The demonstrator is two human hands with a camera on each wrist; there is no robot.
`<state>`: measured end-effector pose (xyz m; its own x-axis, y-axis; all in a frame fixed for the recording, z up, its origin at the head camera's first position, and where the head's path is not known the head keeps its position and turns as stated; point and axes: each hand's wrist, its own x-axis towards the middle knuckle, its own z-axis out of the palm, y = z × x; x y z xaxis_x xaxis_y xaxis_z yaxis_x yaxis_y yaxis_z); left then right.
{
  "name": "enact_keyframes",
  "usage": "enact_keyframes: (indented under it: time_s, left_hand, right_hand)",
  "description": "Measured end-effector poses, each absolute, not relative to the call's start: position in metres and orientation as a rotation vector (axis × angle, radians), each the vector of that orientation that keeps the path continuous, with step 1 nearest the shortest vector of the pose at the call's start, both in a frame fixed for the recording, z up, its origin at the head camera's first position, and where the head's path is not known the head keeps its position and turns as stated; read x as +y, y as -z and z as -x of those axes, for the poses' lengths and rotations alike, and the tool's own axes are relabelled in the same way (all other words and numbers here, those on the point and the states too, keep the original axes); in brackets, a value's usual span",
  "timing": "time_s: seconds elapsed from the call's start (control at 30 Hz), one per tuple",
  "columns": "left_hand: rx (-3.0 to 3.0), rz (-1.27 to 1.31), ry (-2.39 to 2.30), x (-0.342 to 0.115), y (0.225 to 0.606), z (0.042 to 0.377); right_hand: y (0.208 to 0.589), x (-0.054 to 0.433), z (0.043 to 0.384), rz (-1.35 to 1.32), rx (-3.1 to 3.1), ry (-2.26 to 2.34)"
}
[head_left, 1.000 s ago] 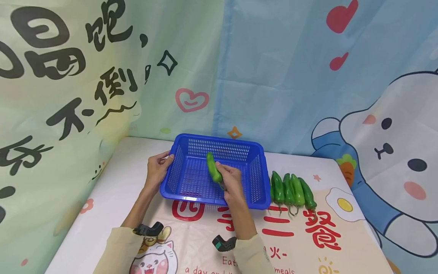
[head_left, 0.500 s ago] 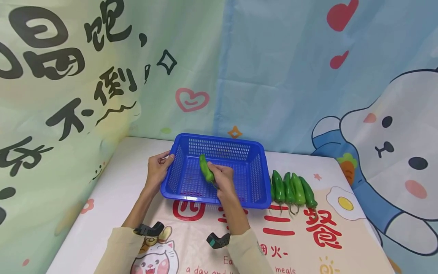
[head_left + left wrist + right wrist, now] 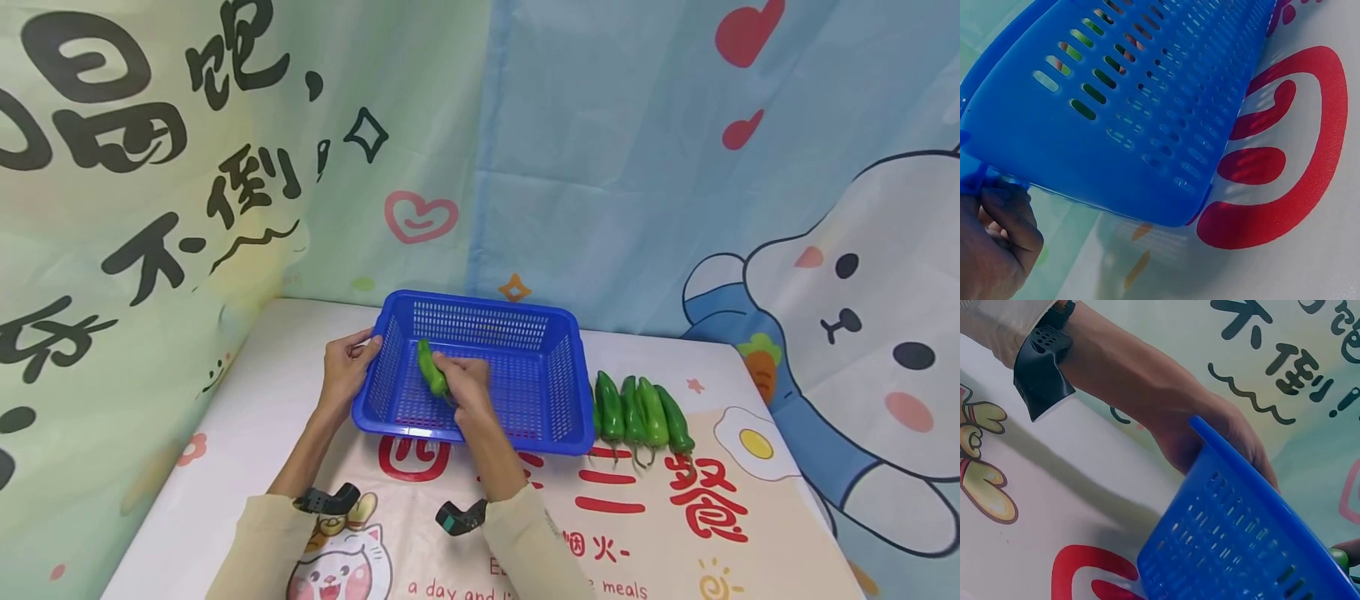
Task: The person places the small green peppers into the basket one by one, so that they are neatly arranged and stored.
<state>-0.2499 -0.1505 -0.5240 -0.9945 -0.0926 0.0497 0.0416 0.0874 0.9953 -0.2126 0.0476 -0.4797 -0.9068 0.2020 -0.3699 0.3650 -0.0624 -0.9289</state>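
A blue plastic basket (image 3: 517, 387) with slotted walls sits near the back of the table. My left hand (image 3: 347, 368) grips its left rim; the left wrist view shows the thumb and curled fingers (image 3: 1016, 219) at the rim's corner. Inside the basket, toward its left end, my right hand (image 3: 467, 385) holds a green chili pepper (image 3: 430, 368) with its stem pointing toward me. From the right wrist, the basket wall (image 3: 1210, 537) hides most of that hand, and only a bit of the pepper (image 3: 1339, 556) shows at the edge.
Several more green peppers (image 3: 652, 412) lie in a row on the table, just right of the basket, stems toward me. A printed mat (image 3: 675, 567) covers the front of the table. Fabric backdrops (image 3: 600, 167) stand behind and at the left.
My right hand has moved left across the basket with the pepper in it. My left hand and the basket have stayed where they were.
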Motion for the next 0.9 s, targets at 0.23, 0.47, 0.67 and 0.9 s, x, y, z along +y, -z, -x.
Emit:
enact_keyframes:
  time_s: [0.23,0.47,0.67,0.9]
  left_hand:
    - [-2.240,-0.052,2.046,-0.151,0.526,0.251]
    - [-2.257,-0.058,2.026,-0.152,0.527,0.252]
    - [-2.260,-0.066,2.027,-0.153,0.524,0.250]
    - [-2.249,-0.044,2.041,-0.152,0.523,0.250]
  right_hand:
    - [0.481,0.035,0.217,-0.593,2.089,2.063]
    - [0.482,0.026,0.218,-0.589,2.120,2.029]
    - [0.483,0.018,0.220,-0.578,2.154,2.001]
    - [0.484,0.013,0.221,-0.586,2.216,1.920]
